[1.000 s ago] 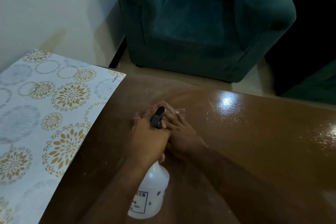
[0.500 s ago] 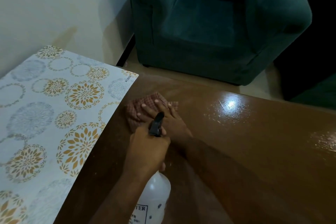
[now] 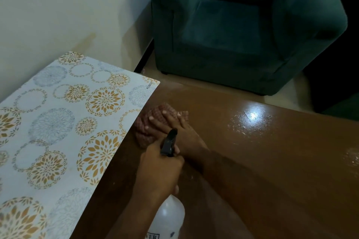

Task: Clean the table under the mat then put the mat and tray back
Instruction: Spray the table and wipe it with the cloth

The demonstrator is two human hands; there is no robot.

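A brown wooden table fills the lower right, with wet shiny patches on it. A white mat with gold and grey flower circles lies folded back over the table's left side. My right hand presses flat on a red checked cloth right beside the mat's edge. My left hand grips a white spray bottle by its black trigger head, just in front of my right hand. No tray is in view.
A dark green armchair stands on the floor beyond the table's far edge. A pale wall runs along the left behind the mat.
My right hand and the cloth have slid left and farther away, up to the mat's edge. My left hand still holds the spray bottle in about the same spot.
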